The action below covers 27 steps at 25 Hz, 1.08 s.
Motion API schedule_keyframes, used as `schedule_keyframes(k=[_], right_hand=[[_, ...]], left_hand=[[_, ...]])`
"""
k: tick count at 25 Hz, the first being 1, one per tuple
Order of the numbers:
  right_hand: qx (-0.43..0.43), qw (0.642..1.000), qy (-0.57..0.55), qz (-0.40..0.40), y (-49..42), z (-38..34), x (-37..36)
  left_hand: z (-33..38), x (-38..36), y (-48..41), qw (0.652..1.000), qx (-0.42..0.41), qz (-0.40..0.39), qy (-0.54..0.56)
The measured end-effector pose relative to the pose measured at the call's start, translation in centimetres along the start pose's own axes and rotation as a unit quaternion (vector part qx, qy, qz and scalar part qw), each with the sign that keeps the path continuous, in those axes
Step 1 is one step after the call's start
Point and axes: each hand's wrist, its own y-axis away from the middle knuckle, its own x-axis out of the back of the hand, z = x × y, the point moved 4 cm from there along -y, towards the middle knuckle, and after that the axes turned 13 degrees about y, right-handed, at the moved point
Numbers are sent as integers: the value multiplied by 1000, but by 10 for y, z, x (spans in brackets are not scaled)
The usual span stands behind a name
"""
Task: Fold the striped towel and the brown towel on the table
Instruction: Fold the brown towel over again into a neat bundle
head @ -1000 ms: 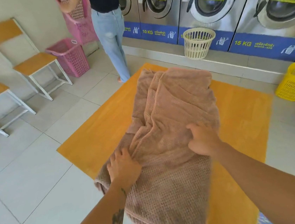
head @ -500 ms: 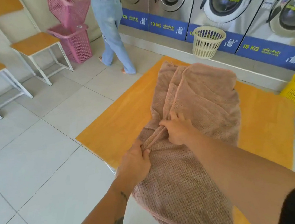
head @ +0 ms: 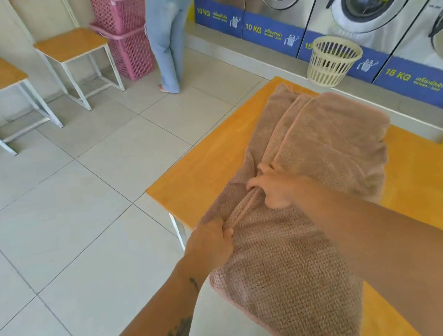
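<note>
Fingers [head: 255, 185] of two hands [head: 210, 248] [head: 275, 189], one brown towel [head: 295, 270]

An orange wooden table [head: 204, 169] on a white leg carries one thing — the brown towel [head: 333, 141], laid lengthwise down the table's middle. Its far end stops just short of the table's far edge; its near end hangs over the table's near edge.

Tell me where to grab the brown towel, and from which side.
Probably the raised hem down the middle of the brown towel, from above at the near end: it stands proud of the pile, and the left hand and right hand pinch it there.
</note>
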Motion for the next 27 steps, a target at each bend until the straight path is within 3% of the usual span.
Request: schedule_keyframes(k=[3, 6, 8, 9, 11, 13, 15, 16, 18, 21, 23, 27], right_hand=[[15, 999, 45, 7, 0, 1, 12], [15, 983, 42, 178, 3, 3, 50], [36, 948, 71, 309, -1, -7, 59], [50, 938, 87, 331, -6, -14, 53], [54, 961, 118, 246, -21, -24, 28], [8, 985, 113, 126, -32, -18, 9], [-12, 991, 89, 97, -38, -10, 6], [-13, 991, 85, 103, -40, -9, 8], [-18, 986, 96, 138, -40, -11, 16], [-45, 961, 148, 228, -38, -15, 35], [-51, 950, 160, 264, -40, -19, 44], [-37, 956, 112, 268, -49, -28, 43]], left_hand=[[1, 0, 6, 998, -12, 55, 8], [3, 6, 6, 991, -23, 123, 45], [-2, 8, 4, 987, 13, 154, 39], [-6, 7, 3, 989, 40, 143, 17], [-21, 7, 2, 992, 91, 79, 26], [-36, 13, 5, 979, 110, 10, 173], [-44, 30, 12, 956, 104, 25, 274], [-48, 40, 14, 955, 103, 64, 269], [-53, 57, 15, 972, 111, 144, 148], [-59, 57, 12, 978, 137, 156, -10], [-60, 47, 8, 978, 151, 139, -22], [-47, 42, 1, 975, 111, 194, -8]])
